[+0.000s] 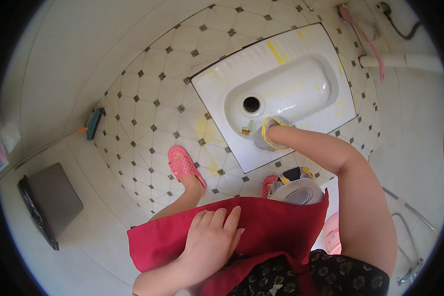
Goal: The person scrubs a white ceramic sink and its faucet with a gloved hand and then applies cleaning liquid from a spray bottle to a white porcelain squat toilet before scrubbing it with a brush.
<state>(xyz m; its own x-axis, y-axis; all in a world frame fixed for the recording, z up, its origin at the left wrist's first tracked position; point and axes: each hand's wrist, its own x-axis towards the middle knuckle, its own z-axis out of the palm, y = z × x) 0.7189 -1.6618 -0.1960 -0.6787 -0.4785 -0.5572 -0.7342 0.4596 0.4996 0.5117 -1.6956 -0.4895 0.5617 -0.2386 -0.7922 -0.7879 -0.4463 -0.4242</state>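
My left hand point(212, 233) rests on the red apron point(281, 222) over my lap, holding nothing. My right arm reaches to the near rim of a white ceramic squat toilet point(222, 83). A grey covering with yellow edging, perhaps a glove or a cloth, hides my right hand point(275, 134), so its fingers and any grip cannot be seen. Just left of it, in the basin, lies a pale green translucent object point(251, 127) with a brownish part. The drain hole point(251, 104) is dark. Yellow streaks point(275, 51) mark the toilet's far rim, with fainter ones elsewhere.
A pink slipper point(181, 162) is on my left foot, on the patterned tiles. Near my right foot is a white round container point(298, 192). A grey bin point(57, 199) and a teal brush head point(93, 124) are at left, a pink long-handled brush point(366, 39) at upper right.
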